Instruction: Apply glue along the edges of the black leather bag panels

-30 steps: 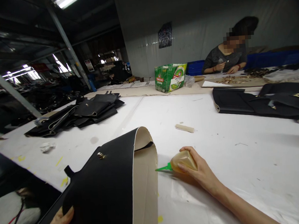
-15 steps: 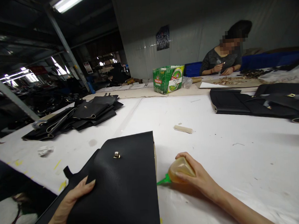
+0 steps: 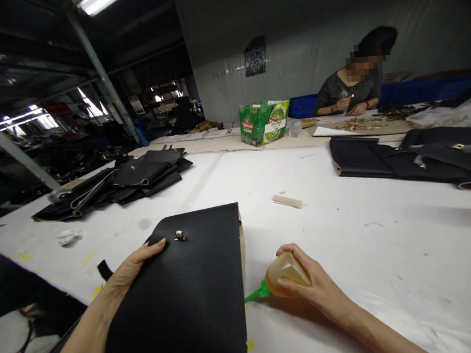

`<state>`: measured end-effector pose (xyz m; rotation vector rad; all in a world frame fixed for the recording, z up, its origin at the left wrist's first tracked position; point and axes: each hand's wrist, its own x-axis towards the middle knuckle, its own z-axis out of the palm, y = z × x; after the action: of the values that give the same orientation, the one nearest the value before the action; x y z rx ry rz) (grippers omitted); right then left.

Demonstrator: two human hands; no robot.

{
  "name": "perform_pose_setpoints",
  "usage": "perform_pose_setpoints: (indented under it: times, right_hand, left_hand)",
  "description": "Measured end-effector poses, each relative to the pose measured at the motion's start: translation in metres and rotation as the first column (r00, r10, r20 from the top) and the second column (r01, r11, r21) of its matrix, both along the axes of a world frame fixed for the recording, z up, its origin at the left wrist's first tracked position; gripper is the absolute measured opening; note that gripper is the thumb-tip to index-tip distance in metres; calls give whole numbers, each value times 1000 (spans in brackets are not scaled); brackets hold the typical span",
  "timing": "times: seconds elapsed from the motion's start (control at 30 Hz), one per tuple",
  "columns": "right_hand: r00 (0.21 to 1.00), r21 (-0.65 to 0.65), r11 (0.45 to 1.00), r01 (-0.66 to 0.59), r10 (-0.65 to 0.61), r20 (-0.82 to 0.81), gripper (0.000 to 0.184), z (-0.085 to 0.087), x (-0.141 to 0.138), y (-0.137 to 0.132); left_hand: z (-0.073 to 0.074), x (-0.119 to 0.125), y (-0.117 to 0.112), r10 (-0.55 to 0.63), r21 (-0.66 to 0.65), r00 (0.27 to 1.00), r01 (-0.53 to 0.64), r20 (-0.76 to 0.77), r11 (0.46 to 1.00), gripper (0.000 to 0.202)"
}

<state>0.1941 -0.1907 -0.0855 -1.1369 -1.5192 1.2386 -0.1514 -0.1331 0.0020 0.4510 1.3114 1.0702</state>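
A black leather bag piece (image 3: 187, 293) with a small gold-coloured clasp (image 3: 180, 236) lies before me, folded over at the left. My left hand (image 3: 139, 261) grips its left side, thumb on top and the other fingers hidden beneath. In my right hand (image 3: 307, 276) is a soft squeeze bottle (image 3: 287, 274) of amber liquid, tipped on its side. Its green nozzle (image 3: 259, 291) points left, and the tip meets the right edge of the leather piece, where a beige lining shows. Whether liquid is coming out, I cannot tell.
Black leather pieces lie stacked at the left (image 3: 150, 171) and right (image 3: 363, 159) of the white table (image 3: 255, 180). A beige strip (image 3: 287, 201) and crumpled white paper (image 3: 69, 237) lie on it. Farther back are a green carton (image 3: 262, 123) and a co-worker (image 3: 350, 90) holding something small.
My left hand has slid up and right along the leather piece towards the clasp. The bottle in my right hand has dropped slightly towards me, its nozzle still at the edge.
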Motion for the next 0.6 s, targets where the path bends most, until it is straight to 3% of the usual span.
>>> perform_pose_setpoints:
  times: [0.2, 0.33, 0.43, 0.6]
  right_hand:
    - [982, 69, 984, 166, -172, 78, 43, -3, 3, 9]
    - [999, 0, 999, 33, -33, 10, 43, -1, 0, -2]
    - [995, -59, 995, -84, 80, -58, 42, 1, -4, -11]
    - [999, -8, 999, 50, -50, -5, 42, 1, -5, -11]
  left_hand:
    - [1, -9, 13, -91, 3, 995, 92, -46, 996, 19]
    - [4, -8, 21, -166, 153, 985, 170, -40, 973, 26]
    - [5, -4, 29, -161, 201, 986, 166, -43, 965, 22]
    - [8, 6, 39, -182, 221, 978, 201, -102, 954, 19]
